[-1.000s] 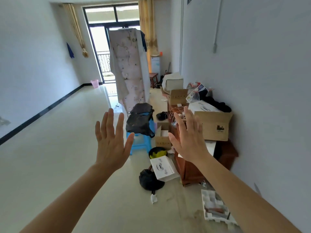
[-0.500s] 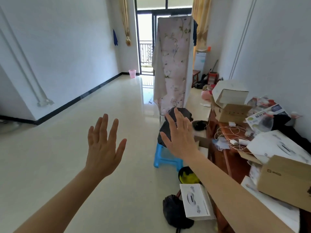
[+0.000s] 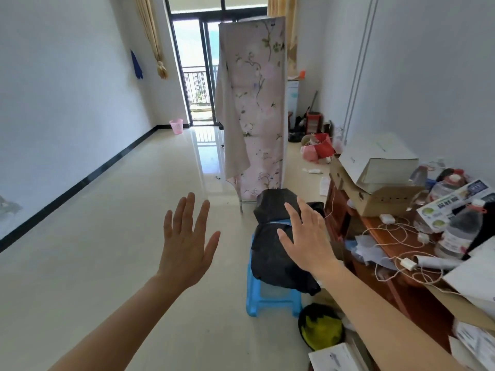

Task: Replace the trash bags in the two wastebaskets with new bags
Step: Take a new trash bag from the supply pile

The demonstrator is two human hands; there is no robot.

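Observation:
My left hand (image 3: 187,242) and my right hand (image 3: 308,239) are both raised in front of me, fingers spread, holding nothing. Behind my right hand a heap of black plastic bags (image 3: 273,253) lies on a blue plastic stool (image 3: 270,298). Low on the floor beside the stool stands a wastebasket (image 3: 320,326) lined with a black bag, with something yellow inside. A pink wastebasket (image 3: 176,126) stands far off by the balcony door at the left wall.
A tall floral-covered wardrobe (image 3: 254,103) stands in mid-room beyond the stool. At right a brown wooden table (image 3: 380,263) is cluttered with cardboard boxes (image 3: 375,183), cables and water bottles (image 3: 460,231). Shiny tiled floor (image 3: 93,236) stretches along the left.
The view has moved forward toward the stool and the table. Both hands stay raised and spread; the black bag on the floor has left the view.

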